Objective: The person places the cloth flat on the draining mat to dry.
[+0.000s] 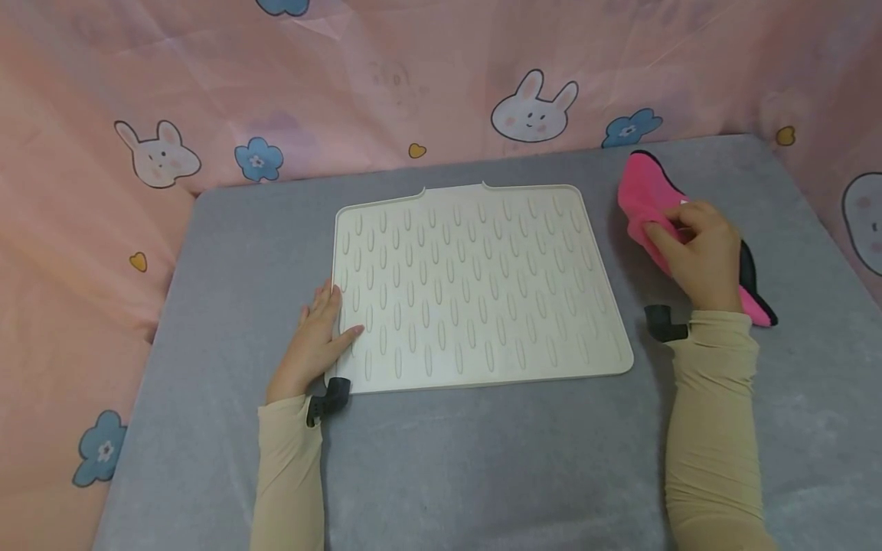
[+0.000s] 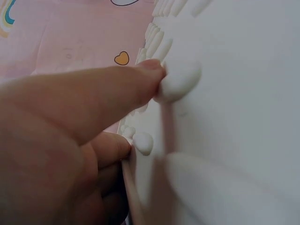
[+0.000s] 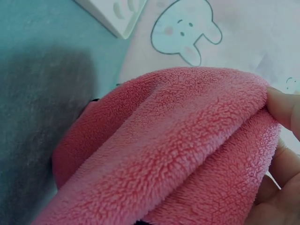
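A white draining mat (image 1: 465,283) with raised oval ridges and a low rim lies on the table. At its left edge rests my left hand (image 1: 311,340), thumb stretched over the ridged surface and fingers along the rim. In the left wrist view the thumb (image 2: 112,86) tip touches a ridge. To the right of the mat, my right hand (image 1: 706,256) pinches a pink cloth (image 1: 648,191) with black edging between thumb and fingers. Seen from the right wrist, this fluffy cloth (image 3: 164,150) is folded over and hangs from the fingertips.
A grey cloth covers the table (image 1: 482,459). Behind it and along both sides hangs a pink curtain (image 1: 344,92) printed with rabbits, flowers and hearts. Each wrist carries a small black camera, such as the one on the right wrist (image 1: 664,323).
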A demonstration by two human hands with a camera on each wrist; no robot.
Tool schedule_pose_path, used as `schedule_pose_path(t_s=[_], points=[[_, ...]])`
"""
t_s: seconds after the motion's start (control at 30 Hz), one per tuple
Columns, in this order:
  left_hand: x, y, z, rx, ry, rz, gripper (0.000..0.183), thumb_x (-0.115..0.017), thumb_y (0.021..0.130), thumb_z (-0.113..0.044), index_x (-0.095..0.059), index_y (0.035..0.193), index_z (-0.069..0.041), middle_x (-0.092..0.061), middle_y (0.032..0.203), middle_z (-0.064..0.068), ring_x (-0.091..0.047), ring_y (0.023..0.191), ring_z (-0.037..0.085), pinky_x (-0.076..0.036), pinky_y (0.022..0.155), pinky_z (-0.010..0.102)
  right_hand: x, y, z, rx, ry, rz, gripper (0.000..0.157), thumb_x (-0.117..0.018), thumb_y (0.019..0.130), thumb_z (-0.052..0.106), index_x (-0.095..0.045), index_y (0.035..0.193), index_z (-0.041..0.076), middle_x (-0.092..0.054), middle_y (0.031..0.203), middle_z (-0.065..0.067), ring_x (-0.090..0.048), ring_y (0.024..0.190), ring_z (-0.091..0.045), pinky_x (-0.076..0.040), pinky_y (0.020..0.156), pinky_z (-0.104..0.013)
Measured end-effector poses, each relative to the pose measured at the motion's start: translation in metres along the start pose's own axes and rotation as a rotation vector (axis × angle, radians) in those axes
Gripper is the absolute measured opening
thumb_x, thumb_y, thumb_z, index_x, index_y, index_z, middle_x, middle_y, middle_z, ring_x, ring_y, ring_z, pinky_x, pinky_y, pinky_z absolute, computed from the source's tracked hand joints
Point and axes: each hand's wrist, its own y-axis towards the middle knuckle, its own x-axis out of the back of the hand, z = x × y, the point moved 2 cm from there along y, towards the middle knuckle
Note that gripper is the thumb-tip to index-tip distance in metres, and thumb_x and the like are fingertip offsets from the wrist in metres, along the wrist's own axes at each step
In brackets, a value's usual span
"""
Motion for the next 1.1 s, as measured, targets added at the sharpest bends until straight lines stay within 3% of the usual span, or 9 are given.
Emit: schedule_pose_path(t_s=[0.27,0.47,0.53,1.1], points=[[-0.001,0.001,0.0,0.01,0.002,-0.005,0.08,-0.059,0.093,-0.026,-0.009,0.147,0.008,0.002,0.155,0.019,0.004,0.143,0.032,0.005,0.112,0.05,0.0,-0.001,0.007,0.018,0.019,-0.005,0.023,-0.071,0.084,0.01,-0.067,0.095,-0.01,-0.058,0.089,-0.013,-0.041,0.074,0.011,-0.032,0.067,-0.007],[-0.001,0.001,-0.001,0.019,0.008,-0.004,0.08,-0.059,0.093,-0.026,-0.009,0.147,0.007,0.001,0.155,0.019,0.004,0.143,0.032,0.005,0.112,0.05,-0.001,0.0,0.012,0.037,0.08,-0.018,0.021,-0.072,0.083,0.01,-0.069,0.093,-0.008,-0.05,0.082,0.018,-0.045,0.075,0.01,-0.036,0.069,-0.006],[-0.001,0.001,-0.001,0.022,0.011,-0.004,0.081,-0.059,0.093,-0.026,-0.009,0.147,0.007,0.001,0.155,0.019,0.004,0.143,0.031,0.005,0.112,0.05,-0.001,0.0,0.014,0.038,0.11,-0.017,0.021,-0.072,0.083,0.01,-0.069,0.093,-0.008,-0.048,0.081,0.023,-0.047,0.074,0.008,-0.037,0.069,-0.007],[-0.001,0.0,-0.001,0.017,0.01,-0.005,0.081,-0.059,0.093,-0.026,-0.009,0.147,0.008,0.001,0.155,0.02,0.004,0.143,0.032,0.005,0.112,0.051,-0.002,-0.003,0.027,0.021,0.131,0.02,0.023,-0.072,0.084,0.014,-0.07,0.096,-0.005,-0.05,0.084,0.017,-0.049,0.074,0.005,-0.038,0.068,-0.01]])
